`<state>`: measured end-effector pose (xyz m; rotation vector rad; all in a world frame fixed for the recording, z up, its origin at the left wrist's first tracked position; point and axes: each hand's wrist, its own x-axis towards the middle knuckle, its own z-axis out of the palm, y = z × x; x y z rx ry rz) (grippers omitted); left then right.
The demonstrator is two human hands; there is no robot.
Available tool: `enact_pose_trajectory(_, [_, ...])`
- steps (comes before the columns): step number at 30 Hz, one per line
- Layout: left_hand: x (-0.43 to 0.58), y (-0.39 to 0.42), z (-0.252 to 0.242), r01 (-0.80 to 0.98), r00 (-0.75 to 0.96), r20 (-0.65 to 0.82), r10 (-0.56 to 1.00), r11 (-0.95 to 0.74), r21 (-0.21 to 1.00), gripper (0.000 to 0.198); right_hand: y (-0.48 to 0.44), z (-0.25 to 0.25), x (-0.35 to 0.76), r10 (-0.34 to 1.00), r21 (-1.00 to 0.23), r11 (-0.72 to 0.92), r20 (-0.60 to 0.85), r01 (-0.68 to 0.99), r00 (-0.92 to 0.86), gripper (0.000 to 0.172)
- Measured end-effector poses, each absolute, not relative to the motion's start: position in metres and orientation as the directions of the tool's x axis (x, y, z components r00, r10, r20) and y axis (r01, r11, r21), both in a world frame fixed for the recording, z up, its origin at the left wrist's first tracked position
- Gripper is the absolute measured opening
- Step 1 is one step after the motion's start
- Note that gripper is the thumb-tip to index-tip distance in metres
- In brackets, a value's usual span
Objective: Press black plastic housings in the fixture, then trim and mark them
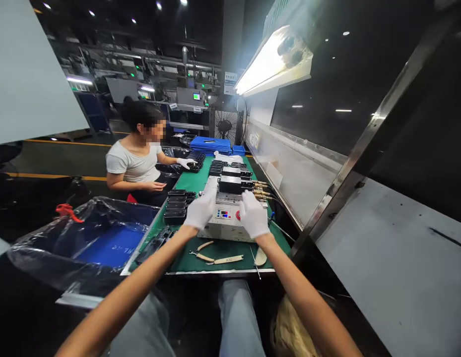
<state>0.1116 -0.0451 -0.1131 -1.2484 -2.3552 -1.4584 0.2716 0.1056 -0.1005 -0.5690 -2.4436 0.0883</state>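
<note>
My left hand (201,210), in a white glove, is at the left side of a pale metal test box (225,230). Its fingers reach forward, with nothing visible in them. My right hand (253,214), gloved too, hovers over the box's right front, fingers apart from the thumb and holding nothing I can see. Between and beyond the hands, a black rectangular module (230,185) sits on top of the box. Brass connectors (260,191) with dark cables meet its right side. The box front carries a small lit display (225,214) and a red button (238,215).
Black modules (176,206) lie left on the green mat (196,265). Cutting pliers (204,256) and a thin screwdriver (255,263) lie at the front. A co-worker (135,158) sits left, one gloved hand on more modules. A plastic-lined bin (99,208) stands at the left.
</note>
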Motion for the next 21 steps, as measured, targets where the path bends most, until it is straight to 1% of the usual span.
enact_pose_trajectory(2, [0.123, -0.077, -0.153, 0.699, -0.669, 0.440, 0.599, 0.305, 0.647, 0.042, 0.097, -0.143, 0.301, 0.531, -0.224, 0.842, 0.512, 0.491, -0.675, 0.058])
enact_pose_trajectory(4, [0.127, -0.090, -0.185, 0.740, -0.634, 0.442, 0.635, 0.333, 0.584, 0.046, 0.096, -0.176, 0.315, 0.577, -0.220, 0.808, 0.478, 0.546, -0.662, 0.059])
enact_pose_trajectory(6, [0.127, -0.091, -0.204, 0.787, -0.581, 0.452, 0.677, 0.325, 0.525, 0.049, 0.097, -0.197, 0.317, 0.570, -0.198, 0.812, 0.471, 0.549, -0.673, 0.060])
enact_pose_trajectory(8, [0.127, -0.088, -0.213, 0.821, -0.539, 0.457, 0.708, 0.319, 0.473, 0.052, 0.097, -0.208, 0.314, 0.552, -0.176, 0.822, 0.483, 0.542, -0.680, 0.061])
enact_pose_trajectory(11, [0.127, -0.087, -0.215, 0.850, -0.502, 0.454, 0.736, 0.324, 0.414, 0.058, 0.096, -0.211, 0.310, 0.548, -0.171, 0.822, 0.498, 0.543, -0.672, 0.062])
enact_pose_trajectory(15, [0.130, -0.091, -0.204, 0.858, -0.495, 0.425, 0.757, 0.350, 0.375, 0.061, 0.091, -0.197, 0.310, 0.561, -0.186, 0.819, 0.455, 0.543, -0.691, 0.063])
enact_pose_trajectory(18, [0.140, -0.095, -0.190, 0.848, -0.520, 0.418, 0.745, 0.394, 0.353, 0.075, 0.079, -0.182, 0.322, 0.557, -0.188, 0.826, 0.413, 0.531, -0.721, 0.061])
enact_pose_trajectory(20, [0.153, -0.105, -0.189, 0.844, -0.519, 0.407, 0.752, 0.375, 0.383, 0.083, 0.068, -0.181, 0.343, 0.604, -0.219, 0.796, 0.351, 0.564, -0.716, 0.056])
enact_pose_trajectory(21, [0.163, -0.113, -0.194, 0.834, -0.519, 0.390, 0.761, 0.349, 0.428, 0.082, 0.062, -0.185, 0.358, 0.650, -0.235, 0.760, 0.300, 0.606, -0.698, 0.053])
